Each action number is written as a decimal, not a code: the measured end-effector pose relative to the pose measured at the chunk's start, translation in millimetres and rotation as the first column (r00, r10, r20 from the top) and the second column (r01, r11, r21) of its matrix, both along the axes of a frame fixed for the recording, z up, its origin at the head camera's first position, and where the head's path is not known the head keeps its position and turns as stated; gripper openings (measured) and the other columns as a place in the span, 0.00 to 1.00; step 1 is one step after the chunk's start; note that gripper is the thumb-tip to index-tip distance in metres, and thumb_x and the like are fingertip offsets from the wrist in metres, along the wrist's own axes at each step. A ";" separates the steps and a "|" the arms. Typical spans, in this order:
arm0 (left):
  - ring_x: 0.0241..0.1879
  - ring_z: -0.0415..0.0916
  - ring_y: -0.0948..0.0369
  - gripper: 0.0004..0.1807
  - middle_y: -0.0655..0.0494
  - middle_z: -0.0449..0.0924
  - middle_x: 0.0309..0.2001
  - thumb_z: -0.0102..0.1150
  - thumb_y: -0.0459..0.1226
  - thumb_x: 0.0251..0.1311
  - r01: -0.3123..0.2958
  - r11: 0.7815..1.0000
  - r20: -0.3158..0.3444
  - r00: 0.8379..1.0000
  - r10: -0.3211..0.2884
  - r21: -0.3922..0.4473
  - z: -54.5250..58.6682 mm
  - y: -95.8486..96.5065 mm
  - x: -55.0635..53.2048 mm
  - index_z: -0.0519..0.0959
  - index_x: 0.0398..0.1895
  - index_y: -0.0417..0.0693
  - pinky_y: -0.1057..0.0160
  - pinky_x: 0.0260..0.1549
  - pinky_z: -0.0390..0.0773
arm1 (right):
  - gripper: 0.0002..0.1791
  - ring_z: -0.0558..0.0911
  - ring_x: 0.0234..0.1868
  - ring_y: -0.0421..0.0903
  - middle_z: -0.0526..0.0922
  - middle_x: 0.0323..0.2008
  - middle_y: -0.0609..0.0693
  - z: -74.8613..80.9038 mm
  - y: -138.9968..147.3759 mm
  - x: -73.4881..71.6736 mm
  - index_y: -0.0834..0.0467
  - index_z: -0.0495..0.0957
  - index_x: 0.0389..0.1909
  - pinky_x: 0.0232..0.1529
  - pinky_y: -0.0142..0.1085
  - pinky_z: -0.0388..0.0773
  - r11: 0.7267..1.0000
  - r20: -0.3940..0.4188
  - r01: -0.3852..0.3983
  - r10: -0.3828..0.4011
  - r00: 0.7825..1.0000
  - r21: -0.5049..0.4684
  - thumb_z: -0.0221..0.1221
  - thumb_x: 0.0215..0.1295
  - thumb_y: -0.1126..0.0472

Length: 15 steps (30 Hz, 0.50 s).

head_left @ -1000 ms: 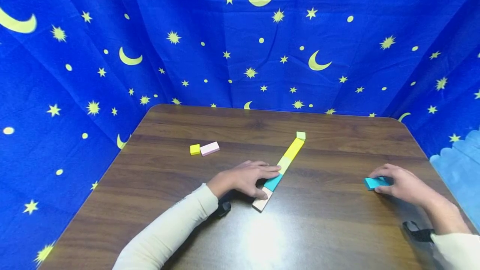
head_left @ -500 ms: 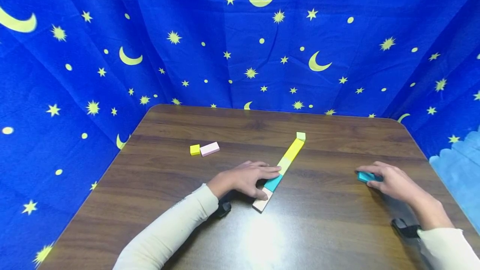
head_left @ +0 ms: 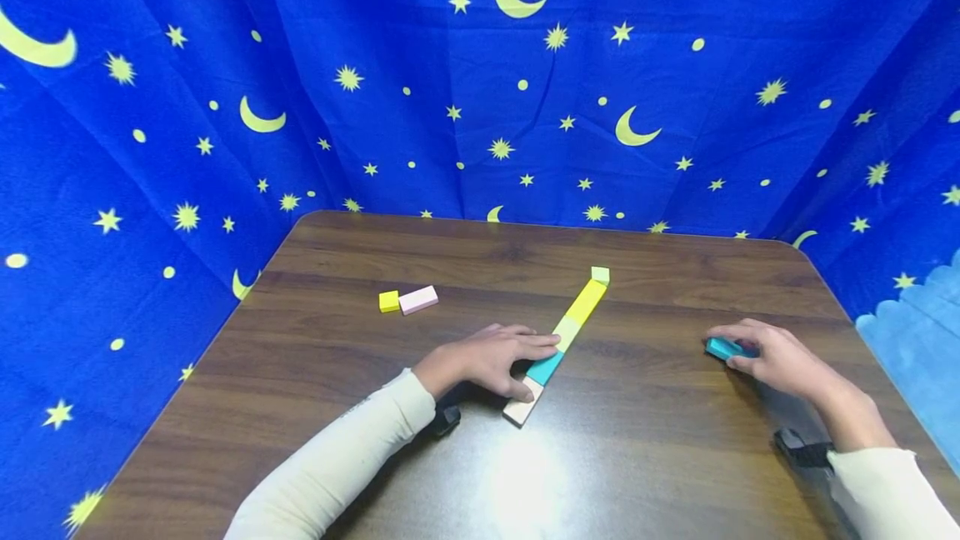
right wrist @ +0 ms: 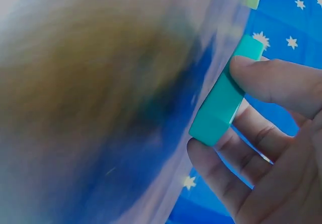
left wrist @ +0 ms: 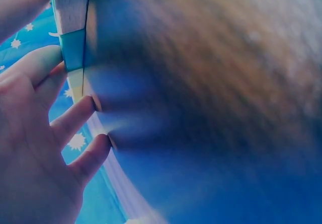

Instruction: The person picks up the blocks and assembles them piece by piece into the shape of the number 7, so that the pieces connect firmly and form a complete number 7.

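Note:
A row of blocks slants across the middle of the table in the head view: a bare-wood block [head_left: 516, 413] at the near end, then a teal block [head_left: 546, 368], a pale yellow block [head_left: 567, 330] and a bright yellow block [head_left: 587, 301]. A light green block [head_left: 600, 275] sits at the far end. My left hand [head_left: 487, 359] rests along the row, its thumb on the wood block and its fingers stretched over the teal and pale yellow ones. To the right, my right hand [head_left: 787, 361] grips a turquoise block [right wrist: 221, 98] between thumb and fingers.
A small yellow block [head_left: 388, 301] and a pink block [head_left: 418, 300] lie end to end at the left of the brown wooden table [head_left: 645, 457]. Behind the table hangs a blue curtain [head_left: 420, 32] with stars and moons.
My right hand has moved left and slightly away from me with the turquoise block. The left hand and the row have stayed in place.

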<state>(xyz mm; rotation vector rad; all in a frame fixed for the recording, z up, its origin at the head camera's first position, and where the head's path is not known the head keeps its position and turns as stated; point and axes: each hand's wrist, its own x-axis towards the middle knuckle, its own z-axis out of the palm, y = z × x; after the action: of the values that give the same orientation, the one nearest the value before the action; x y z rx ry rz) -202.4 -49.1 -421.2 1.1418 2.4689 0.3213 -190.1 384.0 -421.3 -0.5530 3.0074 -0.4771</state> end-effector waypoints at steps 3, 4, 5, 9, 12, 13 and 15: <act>0.79 0.50 0.54 0.42 0.74 0.47 0.79 0.62 0.53 0.60 -0.001 1.000 0.001 1.000 0.001 0.004 -0.8 0.4 -0.4 0.57 0.77 0.66 0.44 0.74 0.56 | 0.23 0.76 0.56 0.73 0.81 0.53 0.69 5.8 -7.2 -9.4 0.58 0.79 0.57 0.50 0.66 0.74 1.000 0.026 -0.003 0.004 1.000 -0.024 0.65 0.59 0.67; 0.79 0.50 0.54 0.42 0.74 0.48 0.79 0.62 0.53 0.60 -0.002 1.000 0.001 1.000 0.001 0.005 -1.0 0.5 -0.7 0.57 0.77 0.66 0.44 0.74 0.56 | 0.23 0.76 0.56 0.72 0.81 0.53 0.69 7.5 -10.4 -13.3 0.58 0.79 0.57 0.51 0.66 0.73 0.999 0.026 -0.009 0.010 1.000 -0.033 0.65 0.59 0.67; 0.79 0.50 0.54 0.42 0.74 0.48 0.79 0.62 0.53 0.60 -0.002 1.000 0.000 1.000 0.002 0.006 -1.3 0.5 -1.0 0.57 0.77 0.66 0.44 0.74 0.56 | 0.23 0.78 0.54 0.70 0.81 0.52 0.68 8.8 -13.5 -17.1 0.59 0.79 0.58 0.50 0.65 0.75 0.999 0.021 -0.017 0.018 1.000 -0.039 0.65 0.59 0.67; 0.79 0.50 0.54 0.42 0.74 0.48 0.79 0.62 0.53 0.60 -0.006 1.000 -0.002 1.000 0.006 0.006 -1.6 0.4 -1.4 0.57 0.77 0.66 0.44 0.74 0.56 | 0.23 0.81 0.51 0.66 0.82 0.51 0.65 14.0 -30.4 -36.5 0.59 0.79 0.58 0.48 0.60 0.78 0.997 0.023 -0.037 0.038 0.999 -0.063 0.64 0.60 0.67; 0.79 0.50 0.54 0.42 0.74 0.48 0.79 0.62 0.53 0.60 -0.003 1.000 0.000 1.000 0.003 0.006 -2.3 0.5 -1.2 0.57 0.77 0.66 0.44 0.74 0.56 | 0.23 0.83 0.47 0.62 0.82 0.49 0.64 17.6 -45.4 -55.9 0.60 0.79 0.58 0.45 0.56 0.80 0.994 0.010 -0.060 0.061 0.998 -0.090 0.64 0.60 0.68; 0.79 0.51 0.54 0.42 0.74 0.48 0.79 0.62 0.53 0.60 -0.004 1.000 0.000 1.000 0.004 0.006 -2.4 0.5 -1.1 0.57 0.77 0.66 0.45 0.74 0.56 | 0.23 0.84 0.46 0.61 0.82 0.48 0.63 19.0 -50.6 -62.7 0.60 0.79 0.58 0.45 0.55 0.81 0.993 0.003 -0.064 0.064 0.998 -0.100 0.64 0.60 0.68; 0.79 0.51 0.54 0.42 0.74 0.48 0.79 0.63 0.53 0.60 -0.003 1.000 -0.006 1.000 0.003 0.004 -2.8 0.8 -1.2 0.58 0.77 0.66 0.45 0.74 0.57 | 0.23 0.84 0.45 0.60 0.82 0.47 0.63 21.7 -59.9 -75.2 0.61 0.78 0.59 0.45 0.54 0.82 0.989 -0.015 -0.074 0.072 0.997 -0.127 0.63 0.61 0.69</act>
<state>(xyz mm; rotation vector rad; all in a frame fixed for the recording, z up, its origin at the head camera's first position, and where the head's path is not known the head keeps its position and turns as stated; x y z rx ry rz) -203.6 -48.3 -424.0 1.1422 2.4767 0.3249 -265.3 324.2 -399.6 -0.6734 2.9689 -0.6666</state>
